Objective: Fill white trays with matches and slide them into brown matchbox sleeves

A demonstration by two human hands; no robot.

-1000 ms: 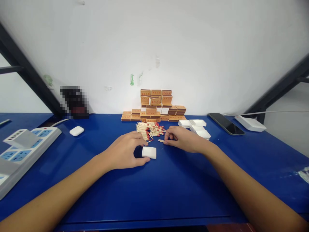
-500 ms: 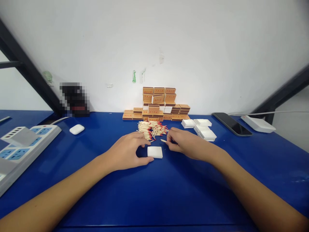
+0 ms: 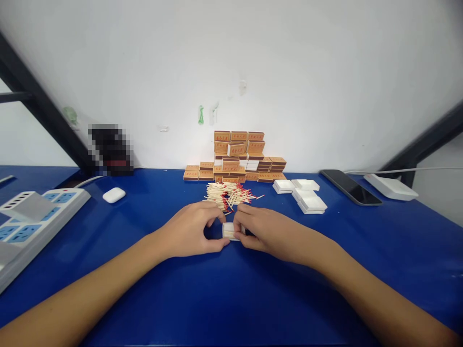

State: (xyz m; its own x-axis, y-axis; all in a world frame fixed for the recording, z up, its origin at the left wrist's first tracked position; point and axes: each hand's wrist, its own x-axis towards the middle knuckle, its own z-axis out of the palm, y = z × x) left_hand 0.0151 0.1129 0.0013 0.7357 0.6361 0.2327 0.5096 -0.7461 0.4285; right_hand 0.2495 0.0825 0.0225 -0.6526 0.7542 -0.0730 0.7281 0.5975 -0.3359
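A small white matchbox tray (image 3: 227,227) lies on the blue table between my hands. My left hand (image 3: 193,229) curves around its left end, with the thumb at the near edge and the fingertips at the far edge. My right hand (image 3: 265,226) is closed over the tray's right part, its fingertips pinching a matchstick (image 3: 230,234) that lies low inside the tray, along the near wall. The right fingers hide part of the match and tray. Just beyond sits a loose pile of red-tipped matches (image 3: 226,194).
Stacked matchboxes (image 3: 237,149) stand against the wall. More white trays (image 3: 307,198) are piled at the right, near a phone (image 3: 350,187) and a white box (image 3: 390,187). A power strip (image 3: 39,217) and a white earbud case (image 3: 114,194) are at the left.
My right hand has moved left and nearer to me, bringing the matchstick from beside the pile into the tray. The left hand has stayed at the tray's left end.
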